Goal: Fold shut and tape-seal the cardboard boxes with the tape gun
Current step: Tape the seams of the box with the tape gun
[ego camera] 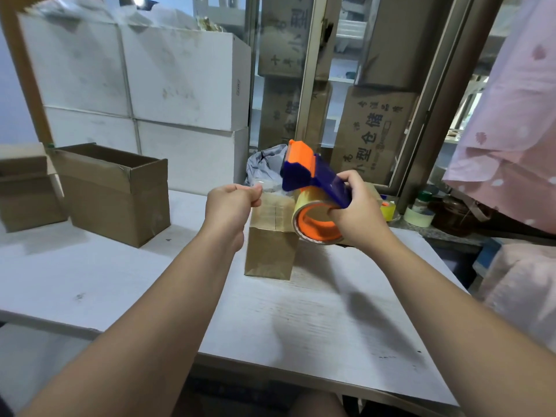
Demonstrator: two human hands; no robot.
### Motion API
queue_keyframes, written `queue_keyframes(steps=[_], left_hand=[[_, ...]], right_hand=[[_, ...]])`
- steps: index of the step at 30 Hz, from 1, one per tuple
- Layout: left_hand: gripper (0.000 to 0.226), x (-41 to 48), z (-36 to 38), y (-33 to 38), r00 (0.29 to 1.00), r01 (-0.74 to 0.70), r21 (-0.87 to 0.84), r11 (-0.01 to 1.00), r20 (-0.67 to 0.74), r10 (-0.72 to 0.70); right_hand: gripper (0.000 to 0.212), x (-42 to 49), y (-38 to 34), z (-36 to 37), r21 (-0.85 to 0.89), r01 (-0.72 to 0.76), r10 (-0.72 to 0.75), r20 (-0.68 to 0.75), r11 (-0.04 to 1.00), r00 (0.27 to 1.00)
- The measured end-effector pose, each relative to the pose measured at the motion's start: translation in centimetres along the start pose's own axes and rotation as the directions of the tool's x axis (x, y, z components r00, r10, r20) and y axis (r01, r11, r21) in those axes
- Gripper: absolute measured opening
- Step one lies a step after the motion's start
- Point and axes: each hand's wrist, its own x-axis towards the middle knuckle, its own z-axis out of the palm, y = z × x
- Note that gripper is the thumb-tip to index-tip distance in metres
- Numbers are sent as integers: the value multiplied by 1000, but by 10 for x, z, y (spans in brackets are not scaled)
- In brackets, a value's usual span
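Observation:
A small closed cardboard box (270, 251) stands upright on the white table (316, 311), with clear tape along its top seam. My right hand (358, 212) grips the blue and orange tape gun (313, 176) just above the box's right side, fingers inside the tape roll's orange core (319, 225). My left hand (231, 206) is closed, pinching the free end of the clear tape (264, 185) pulled from the gun, above the box's top left.
Two open brown boxes (117, 191) (27, 188) stand at the left of the table. White cartons (180, 85) are stacked behind. Tape rolls (418, 216) lie on a ledge at the right. Pink fabric (517, 115) hangs at far right.

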Motion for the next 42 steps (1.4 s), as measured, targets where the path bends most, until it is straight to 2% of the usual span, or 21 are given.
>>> queue_keyframes(steps=[3,7,12,15,17,21,24,27,29,31,35,37,42], left_hand=[[20,-2,-2,5,995,-100,83,992,-8,101],[17,-7,-2,4,991,-130,63,989,-30,133],[15,-3,-10,-9,999,18,-5,1000,-40,-18],[11,-1,-12,-16,993,113,-29,993,-31,-114],[12,1,-12,-19,988,147,-40,988,-35,-149],[16,2,-16,-19,997,38,7,999,-60,-38],[18,-1,-16,-21,998,-18,9,1000,-58,19],[22,-2,-18,-25,991,-72,11,997,-116,73],[20,0,-20,-27,992,-56,8,998,-111,57],[13,2,-23,-33,995,22,-11,1000,-93,-23],[11,1,-21,-49,987,139,-81,987,-68,-145],[20,0,-19,-52,984,169,-127,977,-42,-176],[22,8,-13,-53,987,31,-53,998,-153,-39]], right_hand=[[47,-3,-2,-4,-156,98,-91,51,983,995],[47,-1,1,0,-190,118,-102,93,975,990],[43,2,5,-2,-26,-19,20,16,999,1000],[44,1,5,-2,-22,-37,37,-12,999,999],[44,-2,6,-2,-73,6,-4,29,997,1000],[46,-2,13,-4,-204,104,-69,174,973,982],[50,0,20,-5,-228,81,-43,168,970,985],[48,0,22,-6,-283,107,-62,162,953,985],[48,0,21,-10,-199,61,-38,120,978,992],[50,-1,20,-14,-115,4,8,103,993,995],[50,-3,27,-15,-87,-40,49,98,995,994],[49,-5,33,-13,-97,-60,70,107,994,992],[49,-9,40,-12,-89,-75,82,87,993,993]])
